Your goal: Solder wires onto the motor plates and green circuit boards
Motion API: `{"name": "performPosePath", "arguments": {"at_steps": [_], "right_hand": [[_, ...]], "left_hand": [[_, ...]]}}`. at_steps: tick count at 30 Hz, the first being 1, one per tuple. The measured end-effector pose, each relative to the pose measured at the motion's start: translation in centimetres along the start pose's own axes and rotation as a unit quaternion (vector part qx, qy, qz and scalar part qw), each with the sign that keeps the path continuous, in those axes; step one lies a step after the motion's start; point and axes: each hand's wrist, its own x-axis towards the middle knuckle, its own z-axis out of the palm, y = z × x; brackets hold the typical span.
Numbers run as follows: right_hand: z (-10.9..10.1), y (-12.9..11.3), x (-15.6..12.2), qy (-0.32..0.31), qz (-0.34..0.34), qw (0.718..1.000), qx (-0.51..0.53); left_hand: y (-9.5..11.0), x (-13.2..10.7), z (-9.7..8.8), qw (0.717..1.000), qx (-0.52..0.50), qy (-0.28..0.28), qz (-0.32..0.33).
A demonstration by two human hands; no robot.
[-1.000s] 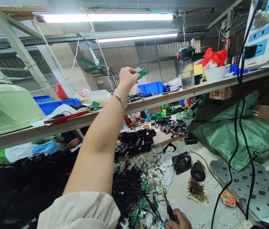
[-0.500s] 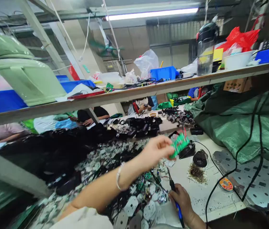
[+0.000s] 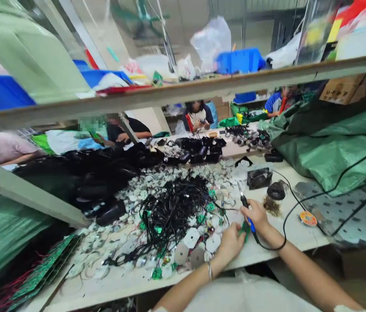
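Green circuit board (image 3: 244,232) at the front of the desk (image 3: 295,225), we find left hand (image 3: 231,245) with grip closed on it, right hand (image 3: 256,215) with grip closed around blue-handled soldering iron (image 3: 249,223), black wires (image 3: 173,212) heaped nearby

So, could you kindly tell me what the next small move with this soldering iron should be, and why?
I'd probably swing the tip of the soldering iron in the right hand down onto the green circuit board in the left hand, since the board sits just below the iron while the tip points away from it.
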Motion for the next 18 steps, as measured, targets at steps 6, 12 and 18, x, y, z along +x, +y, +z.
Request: {"name": "performPosePath", "arguments": {"at_steps": [6, 12, 18], "right_hand": [[-1.5, -0.8, -1.8, -0.138, 0.080, 0.987, 0.008], [-1.2, -1.7, -4.0, -0.190, 0.056, 0.980, 0.033], [-1.3, -2.3, -5.0, -0.135, 0.092, 0.986, 0.030]], "left_hand": [[1.2, -1.2, 0.5, 0.989, 0.124, -0.075, 0.007], [0.3, -0.3, -3.7, 0.969, 0.144, 0.070, 0.187], [-1.1, 3.0, -7.4, 0.913, 0.212, 0.010, 0.348]]}}
